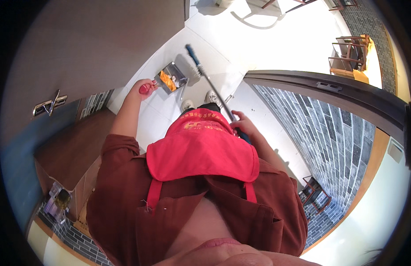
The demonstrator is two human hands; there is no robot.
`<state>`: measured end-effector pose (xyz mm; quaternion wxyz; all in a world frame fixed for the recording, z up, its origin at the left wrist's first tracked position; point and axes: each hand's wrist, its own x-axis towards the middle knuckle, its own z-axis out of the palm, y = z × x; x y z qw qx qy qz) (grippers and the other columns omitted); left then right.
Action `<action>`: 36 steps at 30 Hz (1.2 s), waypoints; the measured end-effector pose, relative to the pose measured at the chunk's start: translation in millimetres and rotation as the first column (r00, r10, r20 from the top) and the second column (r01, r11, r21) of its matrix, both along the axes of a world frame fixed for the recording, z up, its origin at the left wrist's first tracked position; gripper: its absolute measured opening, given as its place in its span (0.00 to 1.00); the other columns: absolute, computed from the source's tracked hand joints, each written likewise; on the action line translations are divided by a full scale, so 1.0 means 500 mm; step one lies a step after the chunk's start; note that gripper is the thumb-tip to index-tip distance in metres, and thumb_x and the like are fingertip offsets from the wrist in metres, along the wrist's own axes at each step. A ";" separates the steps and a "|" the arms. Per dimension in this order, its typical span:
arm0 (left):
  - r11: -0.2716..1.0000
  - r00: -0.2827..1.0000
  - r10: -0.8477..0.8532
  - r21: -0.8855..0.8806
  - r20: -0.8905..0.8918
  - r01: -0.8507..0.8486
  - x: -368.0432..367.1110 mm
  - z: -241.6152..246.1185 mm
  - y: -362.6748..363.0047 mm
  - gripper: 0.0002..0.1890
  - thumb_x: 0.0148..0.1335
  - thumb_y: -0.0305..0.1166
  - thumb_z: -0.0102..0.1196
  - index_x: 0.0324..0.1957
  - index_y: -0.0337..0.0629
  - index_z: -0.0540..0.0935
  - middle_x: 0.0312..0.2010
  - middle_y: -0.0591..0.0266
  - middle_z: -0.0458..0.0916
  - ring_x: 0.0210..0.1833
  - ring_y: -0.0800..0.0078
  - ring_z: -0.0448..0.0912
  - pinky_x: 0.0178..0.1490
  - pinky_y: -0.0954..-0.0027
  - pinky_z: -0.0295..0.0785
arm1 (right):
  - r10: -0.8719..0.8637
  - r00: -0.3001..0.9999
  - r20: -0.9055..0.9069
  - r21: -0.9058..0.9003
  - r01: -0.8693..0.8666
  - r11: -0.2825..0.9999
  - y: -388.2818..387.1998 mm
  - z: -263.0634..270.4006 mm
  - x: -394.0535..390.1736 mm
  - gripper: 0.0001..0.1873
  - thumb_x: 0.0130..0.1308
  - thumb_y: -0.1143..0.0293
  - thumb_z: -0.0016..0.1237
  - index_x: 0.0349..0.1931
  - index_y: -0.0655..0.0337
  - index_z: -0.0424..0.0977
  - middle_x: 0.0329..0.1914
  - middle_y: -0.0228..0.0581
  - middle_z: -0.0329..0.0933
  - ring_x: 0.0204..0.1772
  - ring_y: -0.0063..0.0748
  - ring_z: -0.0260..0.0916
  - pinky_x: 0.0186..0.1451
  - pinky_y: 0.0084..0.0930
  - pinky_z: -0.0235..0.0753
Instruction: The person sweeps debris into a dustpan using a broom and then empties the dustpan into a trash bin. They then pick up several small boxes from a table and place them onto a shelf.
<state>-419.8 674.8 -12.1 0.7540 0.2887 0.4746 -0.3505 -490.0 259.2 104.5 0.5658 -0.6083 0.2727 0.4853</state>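
Note:
My left hand (pixel 146 89), out at the left, is closed around the red-ended handle of a dark dustpan (pixel 174 69). Inside the pan lie a crumpled orange-yellow piece (pixel 167 80) and some small white scraps. In front of my right side, my right hand (pixel 242 125) grips the long grey pole of a broom (pixel 214 89). Its narrow blue head with pale bristles is at the far end, to the right of the dustpan and apart from it. The lower end of the pole is partly hidden by my hand and the red apron (pixel 202 149).
A brown door (pixel 102 43) with a metal lever handle (pixel 49 105) stands at the left. The dark door frame (pixel 292 77) with a strike plate is at the right, before a grey brick-patterned wall (pixel 341 133). Wooden chairs (pixel 348 56) stand beyond on the pale tiled floor (pixel 218 36).

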 end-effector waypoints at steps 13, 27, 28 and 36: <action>0.999 0.995 0.030 0.019 0.099 -0.032 -0.034 0.104 0.025 0.10 0.42 0.23 0.50 0.31 0.34 0.73 0.26 0.52 0.72 0.20 0.83 0.69 0.17 0.89 0.66 | -0.377 0.918 -0.125 0.125 0.392 0.912 -0.006 -0.030 0.035 0.32 0.47 0.80 0.39 0.54 0.63 0.45 0.19 0.39 0.63 0.16 0.21 0.59 0.15 0.15 0.61; 0.966 0.989 -0.146 0.217 0.010 0.141 -0.137 0.138 0.087 0.13 0.42 0.23 0.47 0.34 0.36 0.72 0.30 0.55 0.72 0.17 0.82 0.69 0.17 0.88 0.66 | -0.196 0.976 0.097 -0.040 0.201 0.979 0.061 -0.059 0.035 0.24 0.44 0.80 0.40 0.46 0.74 0.53 0.15 0.40 0.63 0.15 0.27 0.61 0.14 0.20 0.63; 0.967 0.990 -0.140 0.218 0.010 0.135 -0.152 0.120 0.095 0.13 0.42 0.23 0.47 0.34 0.36 0.72 0.30 0.55 0.72 0.17 0.82 0.69 0.17 0.88 0.66 | -0.206 0.975 0.087 0.000 0.207 0.978 0.071 -0.070 0.035 0.22 0.44 0.80 0.40 0.43 0.74 0.55 0.15 0.40 0.63 0.15 0.27 0.61 0.14 0.21 0.63; 0.904 0.957 -0.274 0.311 -0.099 0.292 -0.174 0.063 0.082 0.15 0.41 0.22 0.47 0.36 0.36 0.72 0.28 0.55 0.73 0.23 0.79 0.72 0.19 0.86 0.67 | -0.154 0.985 -0.082 0.137 0.164 0.977 0.269 -0.129 0.020 0.09 0.42 0.84 0.38 0.27 0.71 0.58 0.15 0.43 0.62 0.16 0.32 0.63 0.16 0.23 0.65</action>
